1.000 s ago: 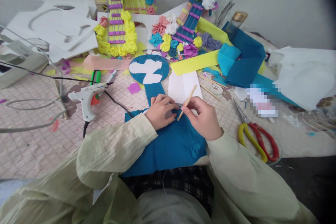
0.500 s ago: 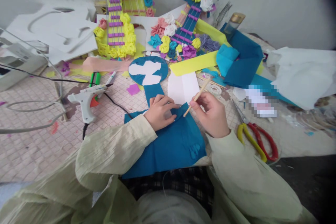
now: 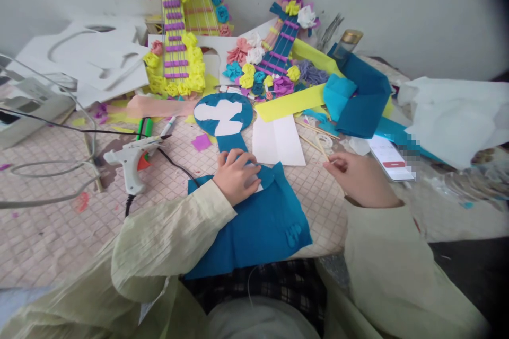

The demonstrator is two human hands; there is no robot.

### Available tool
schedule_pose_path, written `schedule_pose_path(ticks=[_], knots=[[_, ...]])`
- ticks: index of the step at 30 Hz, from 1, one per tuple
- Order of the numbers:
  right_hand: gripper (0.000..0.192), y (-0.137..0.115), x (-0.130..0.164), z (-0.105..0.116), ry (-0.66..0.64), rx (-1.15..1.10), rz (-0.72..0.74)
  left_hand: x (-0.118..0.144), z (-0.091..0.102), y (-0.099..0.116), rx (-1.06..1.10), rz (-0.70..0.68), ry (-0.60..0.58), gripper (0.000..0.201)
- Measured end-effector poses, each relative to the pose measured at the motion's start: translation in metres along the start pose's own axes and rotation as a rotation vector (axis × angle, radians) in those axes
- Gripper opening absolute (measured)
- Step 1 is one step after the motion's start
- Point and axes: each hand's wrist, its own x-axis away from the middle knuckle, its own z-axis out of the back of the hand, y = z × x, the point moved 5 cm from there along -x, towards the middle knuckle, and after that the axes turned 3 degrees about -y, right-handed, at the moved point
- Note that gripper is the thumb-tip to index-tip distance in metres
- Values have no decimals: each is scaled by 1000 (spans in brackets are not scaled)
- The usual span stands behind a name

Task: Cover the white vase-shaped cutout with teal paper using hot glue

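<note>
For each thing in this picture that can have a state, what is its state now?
left hand: pressed flat on the blue paper sheet
right hand: grip pinched on a thin wooden stick, off to the right of the sheet
blue paper sheet: lying over the table edge
glue gun: lying on its side, cord attached
white paper: flat, creased down the middle
phone: screen lit

We see matt, slightly crinkled blue crepe paper (image 3: 258, 228) near us, a thin bare wooden stick (image 3: 321, 147) to its right, a glossy white plastic glue gun (image 3: 129, 161) left, smooth white paper sheet (image 3: 277, 140) beyond, and a textured quilted table cover (image 3: 55, 228).
</note>
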Motion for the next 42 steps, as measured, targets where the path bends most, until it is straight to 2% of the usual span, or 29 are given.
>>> schedule_pose_path(ticks=[3,5,8,11,14,21,25,31,42], knots=[[14,20,1,-9,-21,92,-2,0,0,0,2,-4,9,17],[20,21,3,-8,11,109,0,0,0,0,21,-5,9,17],[27,5,6,-1,52,42,6,0,0,-1,40,4,8,22],[25,-23,7,-2,-11,-132,62,0,1,-2,20,29,12,29],[21,-50,5,-10,-77,-237,137,0,1,-2,-4,28,-3,26],[20,-89,-7,-31,-148,-275,371,1,1,-3,-49,-19,15,23],[16,-107,-15,-44,-251,-266,449,0,3,-6,0,19,65,20],[8,-121,-25,-60,-372,-230,514,-1,5,-7,29,22,89,16],[10,-125,-30,-64,-457,-186,494,-1,3,-12,74,38,94,13]])
